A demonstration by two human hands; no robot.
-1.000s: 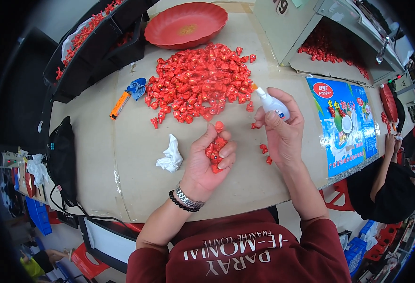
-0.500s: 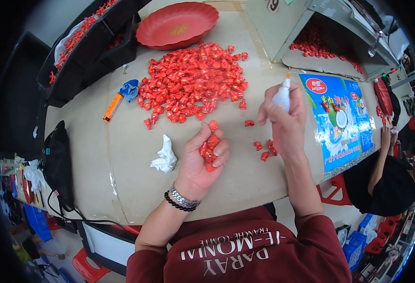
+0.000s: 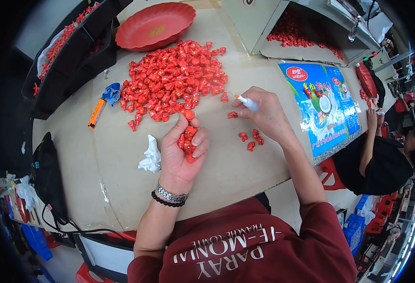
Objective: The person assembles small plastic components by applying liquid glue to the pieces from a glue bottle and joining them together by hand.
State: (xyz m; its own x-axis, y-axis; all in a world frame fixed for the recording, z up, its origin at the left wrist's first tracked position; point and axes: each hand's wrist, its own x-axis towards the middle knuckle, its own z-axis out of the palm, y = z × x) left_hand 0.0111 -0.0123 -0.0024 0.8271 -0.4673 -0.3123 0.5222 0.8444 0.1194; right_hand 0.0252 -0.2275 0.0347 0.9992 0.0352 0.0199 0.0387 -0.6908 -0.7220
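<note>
My left hand is cupped palm up around several small red plastic figures, with one pinched at the tip of the thumb. In my right hand is a small white squeeze bottle with an orange tip, which points left toward the left hand without touching the figures. A large pile of the same red pieces lies just beyond the left hand. A few loose red pieces rest on the table below the right hand. Crumpled white tissue lies beside my left wrist.
Behind the pile stands a red scalloped plate. An orange tube with a blue cloth lies at left, near black bins. A blue printed sheet covers the right side, below a metal box of red pieces. Another person sits at right.
My right hand has turned the bottle from tip-up to tip-left and brought it down closer to the left hand. The whole view has shifted, so the table appears farther left.
</note>
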